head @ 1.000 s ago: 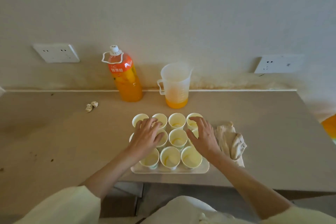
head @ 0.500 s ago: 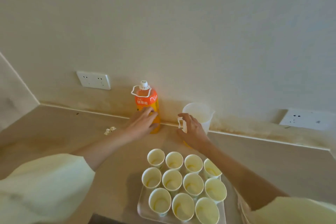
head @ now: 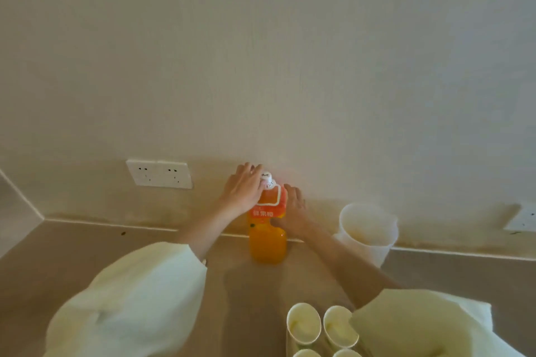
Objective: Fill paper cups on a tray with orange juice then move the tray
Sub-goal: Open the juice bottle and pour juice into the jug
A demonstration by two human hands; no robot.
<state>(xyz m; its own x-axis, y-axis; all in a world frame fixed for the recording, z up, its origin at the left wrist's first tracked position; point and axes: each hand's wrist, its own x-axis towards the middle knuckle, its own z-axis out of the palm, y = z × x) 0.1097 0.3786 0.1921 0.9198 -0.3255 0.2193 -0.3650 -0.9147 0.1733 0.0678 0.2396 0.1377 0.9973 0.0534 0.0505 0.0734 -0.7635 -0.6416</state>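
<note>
The orange juice bottle [head: 267, 243] stands upright near the wall at the back of the counter, its white cap [head: 267, 178] on. My left hand [head: 243, 193] wraps the bottle's neck from the left, fingers up beside the cap. My right hand [head: 293, 213] grips the bottle's right side at the orange label, with the thumb across the front. Several paper cups [head: 303, 324] show at the bottom edge, partly behind my right sleeve. The tray under them is out of sight.
A translucent plastic pitcher [head: 367, 229] stands just right of the bottle, close to my right forearm. Wall sockets sit at the left [head: 159, 173] and far right [head: 522, 222]. The beige counter [head: 87, 255] runs along the wall.
My right hand left the pitcher handle and moved onto the bottle's right side. My left hand slid up from the bottle's body to its neck. My view tilted up, so most cups dropped out of frame.
</note>
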